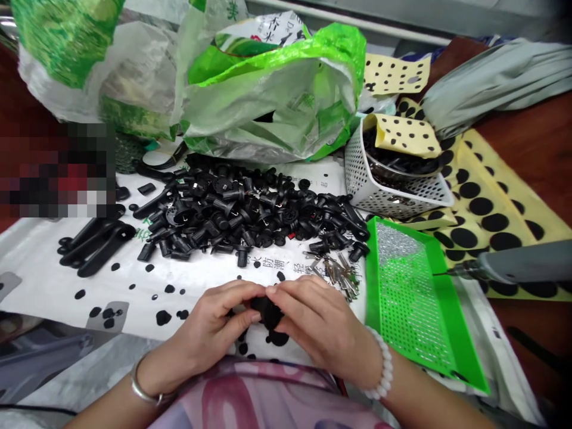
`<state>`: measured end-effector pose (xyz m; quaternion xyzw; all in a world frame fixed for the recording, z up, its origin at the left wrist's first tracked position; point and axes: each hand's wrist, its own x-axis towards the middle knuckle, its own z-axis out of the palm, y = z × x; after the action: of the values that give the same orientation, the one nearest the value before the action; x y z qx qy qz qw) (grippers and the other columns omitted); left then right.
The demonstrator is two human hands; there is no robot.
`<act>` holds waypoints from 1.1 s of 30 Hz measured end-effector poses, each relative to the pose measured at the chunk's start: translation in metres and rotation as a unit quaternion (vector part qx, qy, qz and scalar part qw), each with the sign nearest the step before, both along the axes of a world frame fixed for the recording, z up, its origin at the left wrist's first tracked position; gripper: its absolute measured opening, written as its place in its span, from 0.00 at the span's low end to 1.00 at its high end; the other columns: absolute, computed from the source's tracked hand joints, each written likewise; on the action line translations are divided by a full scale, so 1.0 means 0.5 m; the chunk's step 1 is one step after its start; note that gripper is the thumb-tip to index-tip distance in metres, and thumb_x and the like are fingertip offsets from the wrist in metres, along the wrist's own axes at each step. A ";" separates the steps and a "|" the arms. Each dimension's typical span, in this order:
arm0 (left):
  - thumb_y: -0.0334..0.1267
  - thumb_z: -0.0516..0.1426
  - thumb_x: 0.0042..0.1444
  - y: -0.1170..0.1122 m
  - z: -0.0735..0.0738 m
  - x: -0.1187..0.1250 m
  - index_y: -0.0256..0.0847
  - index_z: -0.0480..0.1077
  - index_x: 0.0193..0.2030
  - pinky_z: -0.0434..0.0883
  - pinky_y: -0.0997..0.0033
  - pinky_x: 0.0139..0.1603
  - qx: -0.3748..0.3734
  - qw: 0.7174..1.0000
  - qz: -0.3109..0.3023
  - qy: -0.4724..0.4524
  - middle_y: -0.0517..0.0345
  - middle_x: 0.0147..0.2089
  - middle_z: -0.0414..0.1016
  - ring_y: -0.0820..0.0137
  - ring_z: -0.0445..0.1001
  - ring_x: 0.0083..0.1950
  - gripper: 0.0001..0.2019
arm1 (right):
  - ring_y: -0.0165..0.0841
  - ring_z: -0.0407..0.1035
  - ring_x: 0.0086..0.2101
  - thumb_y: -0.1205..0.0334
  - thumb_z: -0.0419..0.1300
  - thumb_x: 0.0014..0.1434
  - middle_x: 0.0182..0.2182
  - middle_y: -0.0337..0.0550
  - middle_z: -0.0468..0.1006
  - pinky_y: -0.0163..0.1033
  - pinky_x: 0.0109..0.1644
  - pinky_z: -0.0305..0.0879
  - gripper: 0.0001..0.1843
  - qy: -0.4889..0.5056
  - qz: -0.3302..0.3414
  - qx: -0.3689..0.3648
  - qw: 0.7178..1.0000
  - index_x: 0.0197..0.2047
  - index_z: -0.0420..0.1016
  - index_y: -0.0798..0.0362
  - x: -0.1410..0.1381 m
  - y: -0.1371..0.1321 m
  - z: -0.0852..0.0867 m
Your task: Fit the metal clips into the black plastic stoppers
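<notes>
My left hand [218,322] and my right hand [317,319] meet in front of my body, both closed on one small black plastic part [268,311]. Fingers cover much of it, so its full shape is hidden. Just beyond my hands spreads a heap of black plastic parts [232,208], many with short round stems. To the right of that heap lies a small pile of thin metal strips [337,274]. Several long black handle-shaped pieces [100,244] rest at the left. Black round spots [163,317] dot the white sheet around my hands.
A green tray [373,298] of tiny silvery pieces stands at the right, with a grey electric screwdriver [513,263] reaching over it. Behind are a white perforated basket [393,199] and green-white plastic bags [268,125]. Yellow sheets with black dots [500,202] lie far right.
</notes>
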<state>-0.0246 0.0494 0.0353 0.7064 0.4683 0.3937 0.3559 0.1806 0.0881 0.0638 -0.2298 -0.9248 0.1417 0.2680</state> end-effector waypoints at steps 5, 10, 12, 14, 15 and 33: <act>0.29 0.55 0.56 -0.001 -0.002 0.009 0.42 0.71 0.45 0.74 0.72 0.39 -0.001 1.000 -0.001 -0.005 0.55 0.40 0.77 0.68 0.76 0.39 0.11 | 0.33 0.68 0.27 0.55 0.50 0.65 0.26 0.45 0.76 0.39 0.32 0.65 0.16 0.003 -0.037 -0.004 0.999 0.46 0.67 0.60 -0.007 0.002 -0.009; 0.29 0.55 0.56 -0.006 -0.004 0.011 0.42 0.70 0.45 0.74 0.71 0.41 0.007 1.000 -0.002 -0.024 0.55 0.40 0.76 0.69 0.76 0.40 0.11 | 0.34 0.70 0.28 0.41 0.52 0.58 0.27 0.45 0.75 0.38 0.30 0.65 0.26 0.005 -0.061 -0.044 0.997 0.43 0.69 0.59 -0.003 -0.001 0.003; 0.29 0.56 0.56 -0.005 -0.002 0.011 0.42 0.70 0.45 0.74 0.71 0.41 -0.006 0.999 -0.006 -0.039 0.55 0.41 0.77 0.69 0.76 0.41 0.11 | 0.40 0.71 0.40 0.43 0.51 0.60 0.41 0.56 0.75 0.42 0.39 0.68 0.30 -0.030 -0.039 -0.018 0.999 0.53 0.63 0.62 0.003 -0.002 0.008; 0.29 0.56 0.56 -0.003 0.001 0.013 0.42 0.70 0.45 0.74 0.72 0.40 -0.032 0.998 -0.019 -0.059 0.56 0.40 0.77 0.70 0.76 0.39 0.10 | 0.42 0.69 0.46 0.54 0.48 0.65 0.50 0.58 0.70 0.45 0.43 0.68 0.24 -0.081 -0.001 0.017 0.997 0.59 0.57 0.60 0.010 -0.001 0.010; 0.29 0.56 0.56 -0.001 0.002 0.015 0.42 0.70 0.44 0.74 0.73 0.39 -0.048 0.996 -0.028 -0.070 0.57 0.39 0.77 0.71 0.75 0.38 0.10 | 0.41 0.70 0.45 0.60 0.46 0.66 0.51 0.57 0.70 0.45 0.43 0.68 0.21 -0.100 0.012 0.026 0.995 0.60 0.56 0.58 0.013 0.000 0.009; 0.34 0.56 0.56 -0.003 -0.026 0.054 0.39 0.70 0.43 0.71 0.74 0.36 -0.214 0.952 -0.017 -0.219 0.56 0.35 0.75 0.71 0.73 0.35 0.08 | 0.24 0.57 0.16 0.45 0.52 0.61 0.15 0.33 0.65 0.30 0.21 0.54 0.22 0.005 -0.129 -0.260 0.957 0.30 0.70 0.56 0.002 -0.016 -0.019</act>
<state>0.0023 0.0477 0.0225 0.5181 0.4405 0.4233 0.5986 0.1816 0.0801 0.0541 -0.4080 -0.8171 0.3426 0.2201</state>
